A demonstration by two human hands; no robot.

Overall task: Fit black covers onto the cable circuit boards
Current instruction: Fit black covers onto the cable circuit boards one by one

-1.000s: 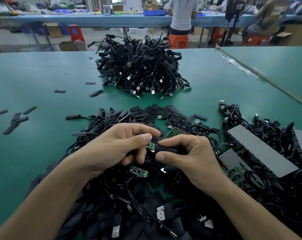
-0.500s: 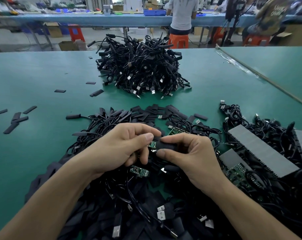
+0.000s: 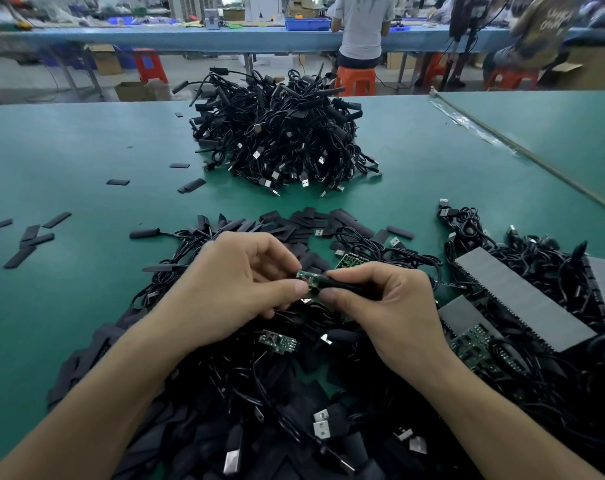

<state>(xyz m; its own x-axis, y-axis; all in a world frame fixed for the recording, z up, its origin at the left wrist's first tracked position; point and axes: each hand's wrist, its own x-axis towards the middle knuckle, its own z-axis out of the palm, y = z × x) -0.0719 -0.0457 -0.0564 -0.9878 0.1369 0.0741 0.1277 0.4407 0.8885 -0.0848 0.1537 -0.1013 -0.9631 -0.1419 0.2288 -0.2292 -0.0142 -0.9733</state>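
Observation:
My left hand [image 3: 238,289] pinches one end of a small green circuit board [image 3: 307,279] between thumb and fingers. My right hand [image 3: 384,306] grips a black cover [image 3: 342,287] that sits over the board's other end. Both hands hover above a heap of black cables and loose covers [image 3: 259,393]. Another bare green board [image 3: 279,341] lies just below my hands. A third board [image 3: 351,260] shows behind my right fingers.
A tall pile of black USB cables [image 3: 280,140] sits at the far middle of the green table [image 3: 69,150]. Loose black covers [image 3: 27,240] lie scattered at left. Grey trays with boards [image 3: 523,299] stand at right. People sit at a blue bench [image 3: 360,26] behind.
My hands have lifted slightly and pulled a little apart. More of the green board now shows between my fingers than half a second ago.

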